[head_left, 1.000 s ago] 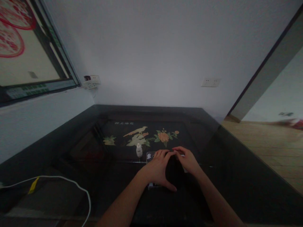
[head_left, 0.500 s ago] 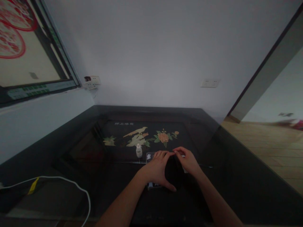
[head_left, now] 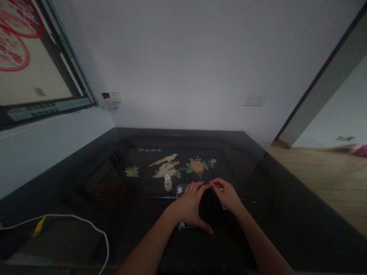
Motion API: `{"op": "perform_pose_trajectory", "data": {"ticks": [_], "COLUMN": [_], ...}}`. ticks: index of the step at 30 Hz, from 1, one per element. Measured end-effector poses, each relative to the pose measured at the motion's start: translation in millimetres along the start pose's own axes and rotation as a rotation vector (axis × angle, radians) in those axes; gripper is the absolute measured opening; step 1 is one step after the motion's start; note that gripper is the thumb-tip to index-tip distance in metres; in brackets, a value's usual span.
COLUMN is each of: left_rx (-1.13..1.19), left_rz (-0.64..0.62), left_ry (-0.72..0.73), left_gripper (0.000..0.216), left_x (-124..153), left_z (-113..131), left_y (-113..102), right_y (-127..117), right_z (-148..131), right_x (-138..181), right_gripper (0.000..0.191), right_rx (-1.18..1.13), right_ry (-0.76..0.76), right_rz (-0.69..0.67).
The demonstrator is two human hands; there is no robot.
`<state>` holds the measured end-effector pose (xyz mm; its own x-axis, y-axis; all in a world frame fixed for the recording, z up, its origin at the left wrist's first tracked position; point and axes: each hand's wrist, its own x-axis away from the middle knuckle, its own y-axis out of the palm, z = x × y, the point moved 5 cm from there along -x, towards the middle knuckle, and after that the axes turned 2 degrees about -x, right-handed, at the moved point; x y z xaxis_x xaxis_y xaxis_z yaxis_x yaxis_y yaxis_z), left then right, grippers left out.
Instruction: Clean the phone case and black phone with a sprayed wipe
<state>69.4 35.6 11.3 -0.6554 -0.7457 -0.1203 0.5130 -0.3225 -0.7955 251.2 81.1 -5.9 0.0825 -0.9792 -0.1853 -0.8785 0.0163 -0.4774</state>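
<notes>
My left hand (head_left: 189,208) lies flat on a dark table (head_left: 286,217), fingers stretched forward and thumb spread toward me. It rests beside and partly over a dark flat object (head_left: 208,209) that sits between both hands. My right hand (head_left: 227,195) is at the object's far right edge, fingers curled and pinched together on something small and pale that I cannot make out. The fingertips of the two hands nearly meet. A pale, clear-looking piece (head_left: 181,189) shows just beyond my left fingers.
A small white bottle (head_left: 168,183) stands just left of my left hand, on the floral inlay (head_left: 197,166). A white cable (head_left: 94,229) with a yellow tag (head_left: 37,226) loops at the near left. The table stands against walls at the back and left; wooden floor (head_left: 329,175) lies to the right.
</notes>
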Motion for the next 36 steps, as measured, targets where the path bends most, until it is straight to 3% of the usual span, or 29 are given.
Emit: {"op": "perform_pose_trajectory", "data": {"ticks": [3,5,7,9,12,15,17,22,25,27,31,36], "left_rx": [0.049,0.098,0.147,0.172,0.161,0.124,0.124,0.045,0.02,0.03,0.034,-0.018], "left_rz": [0.039,0.127,0.247,0.386,0.583,0.784,0.849,0.829,0.682,0.619,0.5,0.455], "left_ry": [0.012,0.038,0.067,0.085,0.062,-0.006,-0.061,-0.181,-0.195,-0.197,-0.215,-0.225], "left_gripper": [0.143,0.13,0.105,0.064,0.016,0.017,0.021,0.031,0.068,0.08,0.07,0.043], "left_x": [3,6,10,15,23,33,40,63,71,73,70,68], "left_z": [6,15,25,30,25,7,-11,-59,-77,-83,-87,-92], "left_y": [-7,-18,-33,-50,-77,-108,-125,-137,-124,-116,-107,-106], "right_y": [0,-1,0,1,4,4,3,-2,-3,0,19,60], "right_z": [0,0,1,3,5,4,0,-16,-27,-42,-85,-133], "right_x": [0,1,1,2,4,7,9,11,13,14,13,-2], "right_gripper": [0.025,0.027,0.028,0.028,0.028,0.026,0.025,0.024,0.026,0.024,0.016,0.017], "right_rx": [0.01,0.006,-0.008,-0.026,-0.019,0.019,0.035,0.035,0.016,0.032,0.068,0.102], "right_ry": [0.006,0.012,0.024,0.043,0.065,0.073,0.055,-0.094,-0.102,-0.134,-0.264,-0.387], "right_rz": [-0.006,-0.013,-0.023,-0.031,-0.033,-0.005,0.029,0.154,0.161,0.152,0.04,-0.106]}}
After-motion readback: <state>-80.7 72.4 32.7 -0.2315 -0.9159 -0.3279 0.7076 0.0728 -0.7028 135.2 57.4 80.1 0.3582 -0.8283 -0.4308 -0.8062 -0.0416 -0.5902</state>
